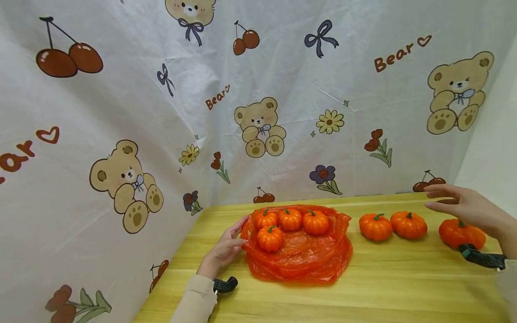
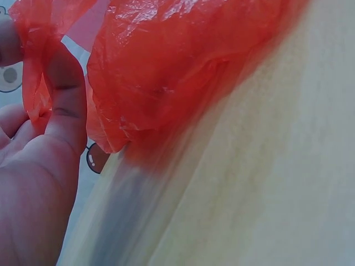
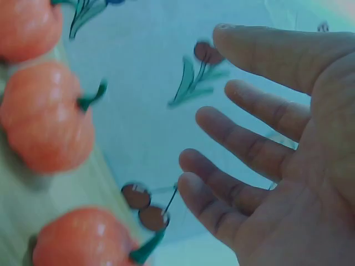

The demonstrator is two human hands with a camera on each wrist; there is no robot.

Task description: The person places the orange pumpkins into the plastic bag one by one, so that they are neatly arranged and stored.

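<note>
A red plastic bag (image 1: 299,264) lies spread on the table with its mouth facing up. Several small orange pumpkins (image 1: 290,219) with green stems sit inside, toward its back and left. At the bag's left edge, my left hand (image 1: 228,246) holds the thin plastic between thumb and fingers; in the left wrist view the film (image 2: 36,83) passes between them. My right hand (image 1: 464,204) hovers over the rightmost pumpkin (image 1: 460,234), fingers spread loosely and nothing in the palm. Two more pumpkins, one in the middle (image 1: 409,225) and one nearer the bag (image 1: 375,227), stand left of it.
The yellow wood-grain table (image 1: 387,287) meets a white cloth (image 1: 291,170) printed with bears, bows and cherries at its back and left. A pale wall (image 1: 492,152) rises on the right. Dark wrist mounts (image 1: 225,285) sit under both wrists.
</note>
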